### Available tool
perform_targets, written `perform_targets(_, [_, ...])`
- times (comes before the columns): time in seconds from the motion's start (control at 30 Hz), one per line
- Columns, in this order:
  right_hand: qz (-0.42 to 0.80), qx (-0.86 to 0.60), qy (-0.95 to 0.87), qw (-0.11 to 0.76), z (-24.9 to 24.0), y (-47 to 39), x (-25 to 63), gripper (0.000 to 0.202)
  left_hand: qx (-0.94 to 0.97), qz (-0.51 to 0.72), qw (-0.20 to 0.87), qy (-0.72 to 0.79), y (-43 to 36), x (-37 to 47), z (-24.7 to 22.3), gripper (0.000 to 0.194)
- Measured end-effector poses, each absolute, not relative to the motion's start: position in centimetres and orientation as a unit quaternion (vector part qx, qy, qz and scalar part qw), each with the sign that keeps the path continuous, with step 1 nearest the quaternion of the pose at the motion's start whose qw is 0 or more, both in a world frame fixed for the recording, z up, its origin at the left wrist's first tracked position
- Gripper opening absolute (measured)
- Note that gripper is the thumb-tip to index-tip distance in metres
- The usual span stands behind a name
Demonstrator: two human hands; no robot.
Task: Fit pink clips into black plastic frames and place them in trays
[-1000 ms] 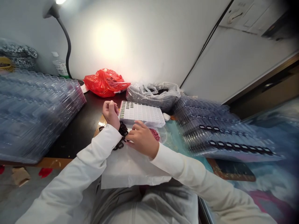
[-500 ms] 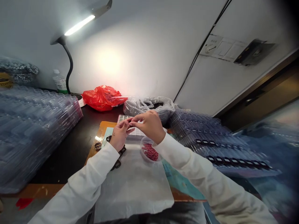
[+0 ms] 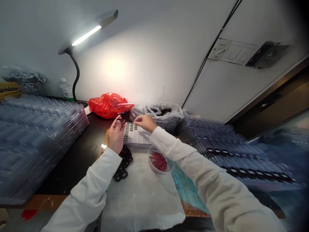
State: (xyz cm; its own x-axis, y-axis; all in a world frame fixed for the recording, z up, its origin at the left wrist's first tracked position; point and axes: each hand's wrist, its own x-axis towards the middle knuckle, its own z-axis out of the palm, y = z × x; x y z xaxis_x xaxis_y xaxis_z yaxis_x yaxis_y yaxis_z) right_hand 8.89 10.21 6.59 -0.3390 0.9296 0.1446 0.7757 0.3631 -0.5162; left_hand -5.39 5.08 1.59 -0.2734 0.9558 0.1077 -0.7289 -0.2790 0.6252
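Observation:
My left hand is raised at the left edge of a white gridded tray. Its thumb and fingers are closed on a small black frame. Over the tray's far side hovers my right hand, fingertips pinched together; whatever is between them is too small to make out. Dark little pieces fill some of the tray's cells at the left and back. Beneath my left wrist lies a heap of black frames. A round clear tub of thin dark-pink pieces stands below my right forearm.
Stacked clear plastic trays rise at the left and right, the right ones bearing rows of black frames. Behind are a red plastic bag, a clear bag and a lit lamp. A whitish sheet covers the table's front.
My hands, together before, are now apart. The right has gone to the tray's back, while the left has moved left and up with the black frame. The view has tilted slightly.

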Motion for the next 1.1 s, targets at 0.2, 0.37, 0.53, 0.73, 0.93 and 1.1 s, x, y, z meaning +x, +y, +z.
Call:
perform_targets(0.2, [0.077, -0.556, -0.813, 0.152, 3.6, 10.6, 9.9, 0.005, 0.201, 0.753, 0.581, 0.233, 5.3, -5.4, 1.1, 0.024])
perform_targets(0.37, [0.044, -0.545, -0.825, 0.142, 3.5, 10.7, 9.5, 0.006, 0.23, 0.722, 0.619, 0.208, 4.4, -4.4, 1.3, 0.03])
perform_targets(0.53, [0.041, -0.555, -0.811, 0.182, 5.9, 9.6, 10.8, 0.009, 0.258, 0.686, 0.639, 0.234, 3.7, -3.6, 1.2, 0.04])
perform_targets(0.73, [0.083, -0.486, -0.802, 0.336, 8.5, 3.9, 14.9, 0.009, 0.308, 0.587, 0.698, 0.271, 2.1, -2.2, 1.1, 0.046])
perform_targets(0.93, [0.077, -0.463, -0.782, 0.41, 6.8, -0.5, 16.0, 0.007, 0.336, 0.524, 0.72, 0.306, 0.6, -0.7, 0.3, 0.04])
perform_targets(1.1, [0.109, -0.476, -0.765, 0.42, 5.4, -0.7, 15.8, 0.01, 0.354, 0.517, 0.711, 0.319, 0.6, -0.2, -0.5, 0.038])
